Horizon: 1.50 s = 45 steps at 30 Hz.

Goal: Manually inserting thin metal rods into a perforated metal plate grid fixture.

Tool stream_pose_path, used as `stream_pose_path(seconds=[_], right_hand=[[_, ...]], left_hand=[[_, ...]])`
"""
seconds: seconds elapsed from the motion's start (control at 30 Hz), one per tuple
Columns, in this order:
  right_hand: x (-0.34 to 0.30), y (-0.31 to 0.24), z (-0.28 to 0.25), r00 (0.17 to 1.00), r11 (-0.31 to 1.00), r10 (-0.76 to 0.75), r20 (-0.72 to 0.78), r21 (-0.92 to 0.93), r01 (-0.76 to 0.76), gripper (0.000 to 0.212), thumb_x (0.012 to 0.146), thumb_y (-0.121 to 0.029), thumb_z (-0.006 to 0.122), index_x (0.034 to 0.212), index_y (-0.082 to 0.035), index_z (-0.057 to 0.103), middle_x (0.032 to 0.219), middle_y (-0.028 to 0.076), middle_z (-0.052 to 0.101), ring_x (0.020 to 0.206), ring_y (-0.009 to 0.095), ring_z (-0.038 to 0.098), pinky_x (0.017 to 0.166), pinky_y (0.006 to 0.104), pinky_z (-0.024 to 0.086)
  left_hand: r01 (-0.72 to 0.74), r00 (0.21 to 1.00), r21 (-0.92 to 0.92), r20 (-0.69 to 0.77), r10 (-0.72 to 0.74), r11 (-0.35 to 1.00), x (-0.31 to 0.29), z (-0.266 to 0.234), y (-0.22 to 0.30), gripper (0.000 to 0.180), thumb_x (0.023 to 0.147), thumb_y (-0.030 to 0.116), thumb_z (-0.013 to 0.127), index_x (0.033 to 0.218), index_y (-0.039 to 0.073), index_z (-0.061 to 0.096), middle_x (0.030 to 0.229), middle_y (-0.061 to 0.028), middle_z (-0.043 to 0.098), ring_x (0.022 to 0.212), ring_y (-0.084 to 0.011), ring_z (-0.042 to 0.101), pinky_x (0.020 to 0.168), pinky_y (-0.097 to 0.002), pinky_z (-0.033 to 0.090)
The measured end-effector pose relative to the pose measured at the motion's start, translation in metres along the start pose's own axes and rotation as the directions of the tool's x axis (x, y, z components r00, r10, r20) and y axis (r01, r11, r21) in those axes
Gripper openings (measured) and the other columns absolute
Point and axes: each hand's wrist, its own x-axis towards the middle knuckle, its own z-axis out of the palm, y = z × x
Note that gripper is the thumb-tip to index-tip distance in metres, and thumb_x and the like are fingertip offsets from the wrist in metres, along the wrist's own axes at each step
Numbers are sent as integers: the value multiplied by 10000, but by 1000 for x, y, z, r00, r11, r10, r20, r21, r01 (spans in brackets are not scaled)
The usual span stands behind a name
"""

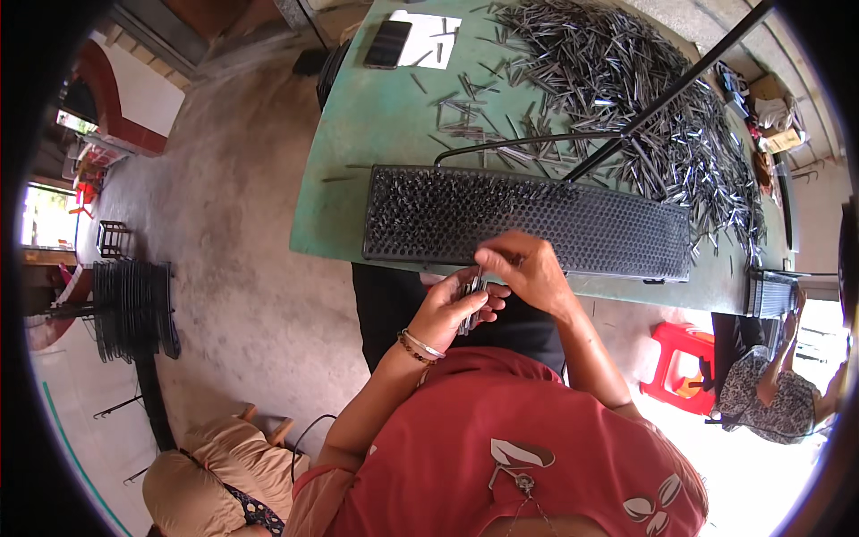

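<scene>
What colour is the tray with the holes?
The tray is black, best seen in the head view.

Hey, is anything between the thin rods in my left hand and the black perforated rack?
Only your right hand: in this view it overlaps the near edge of the perforated rack, close to the rods. Nothing else visible stands in between.

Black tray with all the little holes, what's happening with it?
A person in a red shirt is handling slim metal pieces in front of the black tray. Their left hand holds a small bunch of slim metal pieces, and their right hand is close by its top; whether it pinches one is hard to see. The tray's left part bristles with pieces, while holes toward its right look unfilled. A big pile of loose pieces lies on the green table behind it.
</scene>
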Motion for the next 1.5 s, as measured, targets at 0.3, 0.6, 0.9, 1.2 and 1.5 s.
stream_pose_path(seconds=[0.3,0.6,0.9,1.2,1.5], right_hand=[[3,12,-20,977,917,148,-154,392,-77,165,866,-115,660,947,28,670,813,22,657,721,79,564,670,209,460],[32,18,-3,915,982,-184,-358,-102,157,142,825,-78,678,948,-7,674,862,92,676,747,150,619,675,268,485],[35,19,0,844,884,-415,-340,-371,285,144,786,-60,696,922,-17,682,881,119,680,811,263,647,722,335,511],[31,25,3,834,906,-376,-404,-350,239,154,779,-66,705,927,-25,687,877,116,687,813,257,656,731,328,515],[28,28,6,847,758,-484,-220,-590,280,206,766,-90,713,965,-45,686,957,101,601,763,255,607,697,343,499]], left_hand=[[90,996,-106,4,-91,990,10,7,-1,360,919,81,498,1246,-54,435,1104,-187,615,975,-210,622,807,-308,513],[133,991,-230,31,-130,964,18,4,-9,341,877,33,509,1206,-45,463,1144,-195,594,1014,-249,607,877,-370,495],[223,974,-308,30,-224,925,14,-7,-17,262,885,27,534,1147,11,539,1019,-89,606,954,-237,622,847,-398,532],[290,955,-212,7,-296,933,6,-7,-13,307,925,111,513,1224,38,508,1051,-49,590,928,-197,611,780,-366,542],[134,991,-59,-19,-135,989,4,-5,-18,364,940,131,510,1274,2,450,1073,-74,580,911,-175,604,764,-315,538]])
